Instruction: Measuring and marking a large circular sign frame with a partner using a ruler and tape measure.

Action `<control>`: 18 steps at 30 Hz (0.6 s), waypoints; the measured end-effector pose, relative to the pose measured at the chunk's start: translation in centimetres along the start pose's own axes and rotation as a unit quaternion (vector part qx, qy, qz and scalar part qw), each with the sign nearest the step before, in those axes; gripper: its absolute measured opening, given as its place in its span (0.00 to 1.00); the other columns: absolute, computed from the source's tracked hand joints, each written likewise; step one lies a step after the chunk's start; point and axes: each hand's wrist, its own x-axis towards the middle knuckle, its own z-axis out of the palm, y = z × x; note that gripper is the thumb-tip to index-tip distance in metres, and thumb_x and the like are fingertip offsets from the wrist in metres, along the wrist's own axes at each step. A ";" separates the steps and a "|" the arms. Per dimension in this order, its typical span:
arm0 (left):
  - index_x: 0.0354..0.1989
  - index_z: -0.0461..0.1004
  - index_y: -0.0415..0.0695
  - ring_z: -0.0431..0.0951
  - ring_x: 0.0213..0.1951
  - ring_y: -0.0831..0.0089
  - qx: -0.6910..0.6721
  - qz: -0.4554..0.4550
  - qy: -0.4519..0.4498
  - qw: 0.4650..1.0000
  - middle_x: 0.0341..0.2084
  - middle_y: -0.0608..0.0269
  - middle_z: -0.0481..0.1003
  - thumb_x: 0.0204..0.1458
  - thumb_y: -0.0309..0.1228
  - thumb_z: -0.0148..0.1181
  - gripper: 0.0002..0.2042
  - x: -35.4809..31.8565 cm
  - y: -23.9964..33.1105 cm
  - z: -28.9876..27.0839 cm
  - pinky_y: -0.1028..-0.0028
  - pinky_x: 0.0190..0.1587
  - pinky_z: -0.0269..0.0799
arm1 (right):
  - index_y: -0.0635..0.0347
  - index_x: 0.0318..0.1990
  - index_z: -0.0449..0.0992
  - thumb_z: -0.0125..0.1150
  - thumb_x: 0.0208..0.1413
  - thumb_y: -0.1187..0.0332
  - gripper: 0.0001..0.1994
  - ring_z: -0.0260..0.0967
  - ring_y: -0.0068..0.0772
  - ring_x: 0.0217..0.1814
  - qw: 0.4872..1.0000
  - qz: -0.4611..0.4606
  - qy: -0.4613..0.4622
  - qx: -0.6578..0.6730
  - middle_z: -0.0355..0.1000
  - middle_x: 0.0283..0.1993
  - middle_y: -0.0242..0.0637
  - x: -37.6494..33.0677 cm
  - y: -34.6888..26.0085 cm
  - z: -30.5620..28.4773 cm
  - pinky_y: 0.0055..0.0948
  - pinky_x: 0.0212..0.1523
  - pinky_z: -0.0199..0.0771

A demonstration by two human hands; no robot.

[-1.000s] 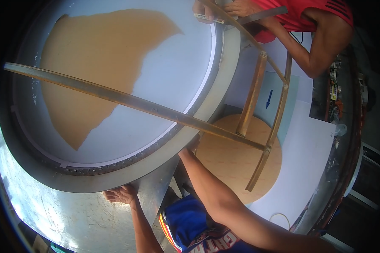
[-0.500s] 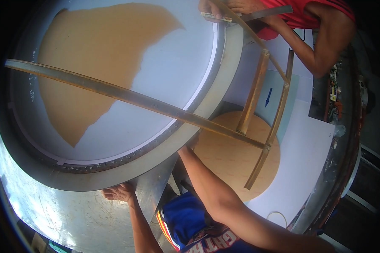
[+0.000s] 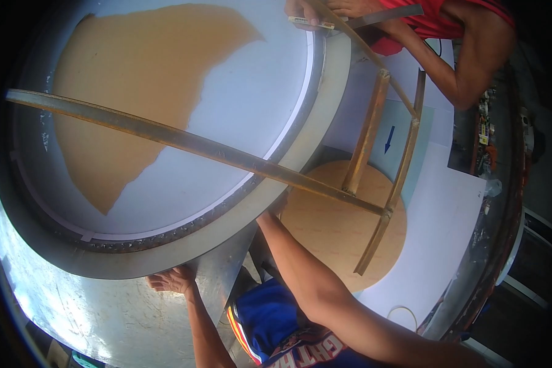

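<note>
The wide gray ring is framing a whitish surface bearing a brown patch, with shiny metal spreading below its near edge. The left hand is touching that edge; the right hand is mostly hiding under the ring; one cannot tell whether either is gripping. Right of the ring, a brown disc is lying by white sheeting; farther right, the room is dimming.
</note>
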 end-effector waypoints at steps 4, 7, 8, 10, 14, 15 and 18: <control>0.60 0.55 0.36 0.55 0.57 0.51 0.014 0.000 0.001 1.000 0.56 0.46 0.56 0.54 0.56 0.50 0.36 0.1 -0.5 0.1 0.51 0.56 0.50 | 0.58 0.39 0.79 0.63 0.52 0.48 0.21 0.79 0.50 0.41 1.000 0.007 -0.013 -0.008 0.78 0.39 0.43 -0.1 -0.1 0.1 0.46 0.37 0.82; 0.60 0.54 0.36 0.55 0.57 0.51 0.019 0.006 0.005 1.000 0.56 0.46 0.56 0.54 0.56 0.50 0.37 0.1 -0.5 0.3 0.51 0.56 0.51 | 0.59 0.38 0.79 0.63 0.53 0.48 0.20 0.79 0.49 0.41 1.000 0.014 0.014 0.003 0.78 0.39 0.43 -0.2 -0.3 0.1 0.44 0.36 0.82; 0.60 0.54 0.36 0.55 0.57 0.51 0.019 0.006 0.006 1.000 0.56 0.46 0.56 0.54 0.56 0.50 0.37 0.1 -0.6 0.3 0.51 0.56 0.51 | 0.59 0.38 0.79 0.63 0.53 0.49 0.20 0.79 0.49 0.40 1.000 0.008 0.004 -0.024 0.78 0.39 0.43 -0.2 -0.4 0.1 0.44 0.36 0.83; 0.60 0.54 0.35 0.55 0.57 0.51 0.018 0.008 -0.001 1.000 0.56 0.46 0.56 0.53 0.55 0.51 0.37 0.0 -0.5 0.2 0.51 0.56 0.51 | 0.59 0.38 0.79 0.63 0.54 0.49 0.20 0.79 0.49 0.40 0.999 0.002 -0.005 -0.052 0.78 0.39 0.44 0.0 -0.2 -0.1 0.43 0.36 0.83; 0.60 0.54 0.35 0.55 0.56 0.50 -0.004 -0.003 -0.002 1.000 0.56 0.45 0.56 0.54 0.55 0.50 0.37 0.0 -0.4 0.1 0.50 0.56 0.51 | 0.60 0.38 0.79 0.62 0.54 0.49 0.21 0.79 0.49 0.39 1.000 -0.007 -0.023 0.001 0.78 0.39 0.44 0.0 0.0 -0.2 0.42 0.35 0.83; 0.60 0.54 0.35 0.55 0.56 0.50 0.023 0.017 -0.001 1.000 0.56 0.45 0.56 0.54 0.55 0.50 0.37 0.0 -0.8 0.5 0.50 0.56 0.51 | 0.60 0.38 0.79 0.62 0.54 0.49 0.21 0.79 0.49 0.39 1.000 -0.002 -0.020 -0.003 0.78 0.38 0.44 -0.1 -0.1 -0.2 0.42 0.35 0.83; 0.60 0.54 0.35 0.55 0.56 0.50 0.023 0.021 0.004 1.000 0.55 0.45 0.56 0.54 0.56 0.49 0.37 0.0 -0.7 0.5 0.50 0.56 0.51 | 0.60 0.38 0.79 0.61 0.54 0.48 0.21 0.79 0.49 0.40 0.999 -0.005 -0.020 0.048 0.78 0.39 0.43 -0.2 0.2 -0.3 0.42 0.36 0.82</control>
